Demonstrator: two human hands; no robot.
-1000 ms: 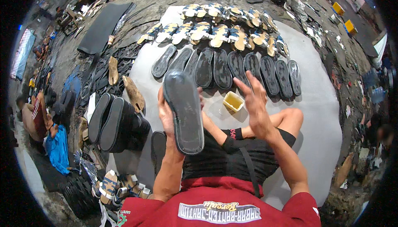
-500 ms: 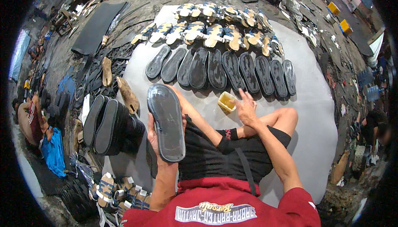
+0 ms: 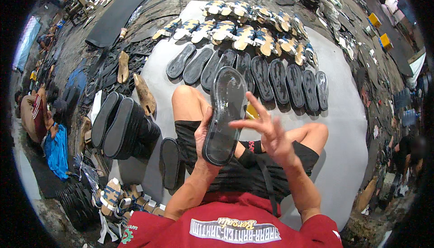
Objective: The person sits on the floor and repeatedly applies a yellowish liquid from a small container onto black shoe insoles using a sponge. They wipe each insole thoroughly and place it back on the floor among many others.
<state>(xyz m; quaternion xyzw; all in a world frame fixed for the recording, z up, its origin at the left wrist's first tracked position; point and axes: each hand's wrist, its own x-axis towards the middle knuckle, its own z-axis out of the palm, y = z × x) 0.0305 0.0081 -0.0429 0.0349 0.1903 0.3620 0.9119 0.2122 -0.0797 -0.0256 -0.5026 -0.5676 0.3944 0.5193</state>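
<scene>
So, sole (image 3: 226,112) in left hand (image 3: 202,135)

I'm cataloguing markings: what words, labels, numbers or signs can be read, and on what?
Red shirt: white block lettering and yellow script, upside down; wording withheld.
Left sleeve: small pale lettering beside a green emblem; wording withheld.
Black ankle fabric: red lettering, too small to read.

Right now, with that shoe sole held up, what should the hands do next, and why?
Probably, the right hand should sweep its fingers along the black shoe sole: the left hand holds it by the edge, the right's fingers are spread over its face, and the shine there looks patchy. Whether they touch it, I can't tell.
</scene>
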